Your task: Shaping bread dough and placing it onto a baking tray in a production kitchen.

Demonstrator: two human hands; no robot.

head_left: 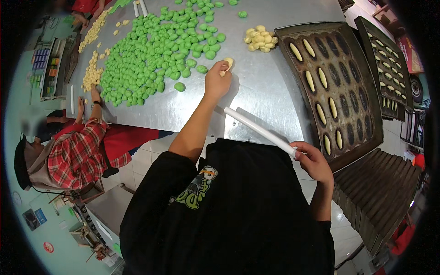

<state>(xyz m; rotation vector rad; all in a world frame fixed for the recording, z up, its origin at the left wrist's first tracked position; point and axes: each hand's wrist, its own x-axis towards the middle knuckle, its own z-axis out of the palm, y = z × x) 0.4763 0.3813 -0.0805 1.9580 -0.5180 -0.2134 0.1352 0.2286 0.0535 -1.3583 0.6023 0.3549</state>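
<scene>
My left hand (217,79) is closed on a small cream dough piece (227,63), over the steel table (247,78). My right hand (311,162) grips the lower end of a white rolling pin (256,128), which slants across the table's near edge. Many green dough balls (146,55) cover the left and middle of the table, and a small pile of cream dough pieces (260,39) sits beyond my left hand. At the right lies a dark moulded tray (346,110) with several long cream dough pieces in its left hollows.
More filled trays (385,64) overlap at the far right, above stacked dark trays (373,192). A co-worker in a plaid shirt (73,160) works at the left beside more cream pieces (91,73); another person's hands (80,18) show at the upper left. A metal cabinet (105,211) stands lower left.
</scene>
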